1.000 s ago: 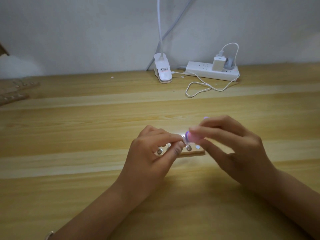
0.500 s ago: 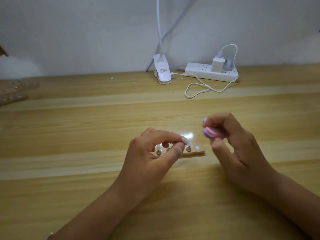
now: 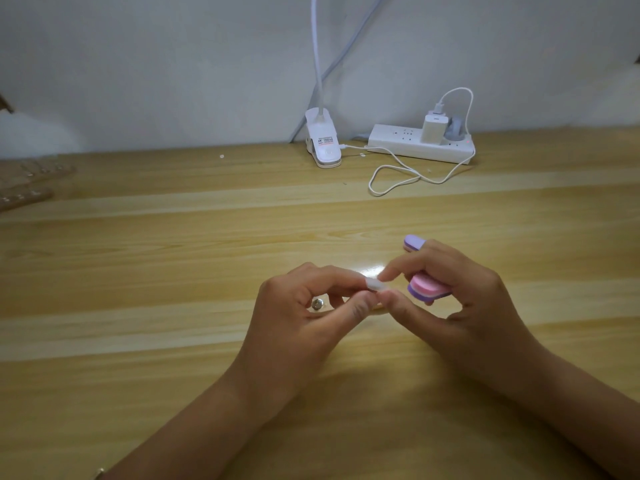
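Observation:
My left hand (image 3: 298,317) pinches a small clear false nail tip (image 3: 374,283) between its thumb and forefinger, just above the wooden table (image 3: 173,271). My right hand (image 3: 460,299) holds a pink and purple nail buffer block (image 3: 427,288) tucked under its curled fingers. The forefinger and thumb of that hand touch the nail tip from the right. One purple end of the buffer (image 3: 414,242) sticks out behind the right hand. A small shiny metal stud (image 3: 317,303) shows on the table under my left hand.
At the back of the table stand a white clip lamp base (image 3: 323,143) and a white power strip (image 3: 420,144) with a charger (image 3: 433,128) and a looping white cable (image 3: 391,181). Flat wooden pieces (image 3: 24,185) lie at the far left.
My right hand has come back left from its raised position and now touches the nail tip with fingertips. The buffer has shifted deeper into that hand. The left hand stayed in place.

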Demonstrator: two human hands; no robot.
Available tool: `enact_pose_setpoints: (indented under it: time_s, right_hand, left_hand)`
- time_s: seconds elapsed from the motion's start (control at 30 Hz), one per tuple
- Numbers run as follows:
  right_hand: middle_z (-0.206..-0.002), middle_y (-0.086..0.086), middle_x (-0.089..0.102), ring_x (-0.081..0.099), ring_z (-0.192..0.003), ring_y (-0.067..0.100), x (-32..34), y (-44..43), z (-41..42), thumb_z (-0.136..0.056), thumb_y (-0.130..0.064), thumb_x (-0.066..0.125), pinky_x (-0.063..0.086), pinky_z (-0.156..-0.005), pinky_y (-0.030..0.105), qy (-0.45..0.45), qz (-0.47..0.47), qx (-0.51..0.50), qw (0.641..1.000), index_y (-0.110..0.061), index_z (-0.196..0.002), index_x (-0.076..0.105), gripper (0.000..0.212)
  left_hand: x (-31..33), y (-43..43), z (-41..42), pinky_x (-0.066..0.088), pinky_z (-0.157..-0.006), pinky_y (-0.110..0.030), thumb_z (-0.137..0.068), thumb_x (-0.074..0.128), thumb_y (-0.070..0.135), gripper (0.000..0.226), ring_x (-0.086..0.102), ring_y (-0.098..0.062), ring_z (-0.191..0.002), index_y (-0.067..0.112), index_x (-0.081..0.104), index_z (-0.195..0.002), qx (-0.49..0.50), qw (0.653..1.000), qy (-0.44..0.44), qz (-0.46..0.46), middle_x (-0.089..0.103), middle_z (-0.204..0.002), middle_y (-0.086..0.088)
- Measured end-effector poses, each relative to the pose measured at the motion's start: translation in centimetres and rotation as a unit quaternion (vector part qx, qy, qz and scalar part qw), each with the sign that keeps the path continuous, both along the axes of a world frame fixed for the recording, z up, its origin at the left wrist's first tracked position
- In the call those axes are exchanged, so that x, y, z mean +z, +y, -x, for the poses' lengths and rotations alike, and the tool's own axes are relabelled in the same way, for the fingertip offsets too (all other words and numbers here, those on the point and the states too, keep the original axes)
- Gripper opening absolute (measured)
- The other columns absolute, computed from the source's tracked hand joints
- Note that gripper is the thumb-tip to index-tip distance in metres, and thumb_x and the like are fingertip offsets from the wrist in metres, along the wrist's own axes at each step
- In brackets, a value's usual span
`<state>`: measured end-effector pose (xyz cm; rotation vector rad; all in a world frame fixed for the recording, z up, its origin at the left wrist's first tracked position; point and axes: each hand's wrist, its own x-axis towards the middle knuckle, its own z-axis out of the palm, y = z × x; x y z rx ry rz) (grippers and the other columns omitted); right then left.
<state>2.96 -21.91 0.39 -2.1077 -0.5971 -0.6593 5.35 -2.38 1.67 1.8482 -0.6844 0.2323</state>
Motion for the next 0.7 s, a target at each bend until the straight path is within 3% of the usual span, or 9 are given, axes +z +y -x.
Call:
enact_pose_setpoints:
  time_s: [0.1, 0.17, 0.23, 0.4, 0.57, 0.7]
  right_hand:
    - [-0.087, -0.001, 0.066, 0.06, -0.076, 0.02, 0.02, -0.13, -0.06, -0.089, -0.017, 0.076, 0.052, -0.079, 0.046, -0.026, 0.009, 0.002, 1.0, -0.021, -0.104, 0.069, 0.017]
    - [-0.084, 0.005, 0.065, 0.058, -0.075, 0.019, 0.04, -0.33, -0.14, -0.089, -0.012, 0.076, 0.052, -0.074, 0.038, -0.042, 0.024, 0.003, 0.999, -0.016, -0.104, 0.073, 0.016]
    - [-0.083, 0.002, 0.064, 0.056, -0.075, 0.015, 0.15, -0.4, -0.12, -0.089, -0.011, 0.075, 0.049, -0.071, 0.028, -0.057, 0.024, -0.002, 0.998, -0.015, -0.104, 0.072, 0.015]
    - [-0.088, -0.012, 0.06, 0.054, -0.077, 0.004, 0.18, -0.32, -0.02, -0.089, -0.014, 0.072, 0.047, -0.076, 0.022, -0.084, -0.001, -0.02, 0.996, -0.014, -0.101, 0.071, 0.012]
    - [-0.089, -0.012, 0.061, 0.054, -0.075, 0.009, 0.43, 0.07, 0.17, -0.088, -0.014, 0.07, 0.048, -0.071, 0.028, -0.086, -0.015, -0.007, 0.996, -0.017, -0.102, 0.069, 0.014]
    - [-0.095, -0.024, 0.061, 0.057, -0.075, 0.004, 0.45, 0.29, 0.3, -0.088, -0.015, 0.071, 0.054, -0.083, 0.038, -0.088, -0.044, -0.01, 0.995, -0.018, -0.1, 0.069, 0.013]
  left_hand:
    - [-0.13, -0.02, -0.02, 0.042, -0.067, -0.012, -0.078, 0.076, 0.024, 0.014, 0.063, -0.011, -0.071, 0.024, 0.077, -0.092, -0.001, 1.0, 0.013, 0.002, 0.072, -0.078, 0.011]
    - [-0.14, -0.01, 0.0, 0.043, -0.067, -0.013, -0.077, 0.076, 0.024, 0.015, 0.062, -0.01, -0.071, 0.022, 0.078, -0.092, -0.004, 1.0, 0.022, 0.008, 0.072, -0.078, 0.009]
    - [0.01, 0.04, 0.13, 0.042, -0.068, -0.014, -0.074, 0.079, 0.028, 0.02, 0.062, -0.01, -0.075, 0.027, 0.076, -0.094, -0.013, 0.999, 0.029, 0.003, 0.072, -0.081, 0.012]
    - [0.27, -0.15, 0.5, 0.039, -0.068, -0.013, -0.069, 0.077, 0.039, 0.026, 0.061, -0.009, -0.081, 0.037, 0.071, -0.094, -0.015, 1.0, 0.005, -0.015, 0.07, -0.086, 0.022]
    - [0.39, -0.09, 0.45, 0.041, -0.068, -0.013, -0.067, 0.08, 0.037, 0.036, 0.061, -0.013, -0.081, 0.038, 0.071, -0.102, 0.025, 0.999, -0.021, 0.009, 0.071, -0.093, 0.019]
    - [0.35, -0.12, 0.55, 0.041, -0.071, -0.012, -0.068, 0.083, 0.027, 0.038, 0.06, -0.012, -0.079, 0.03, 0.073, -0.105, 0.004, 0.998, -0.04, 0.045, 0.073, -0.094, 0.017]
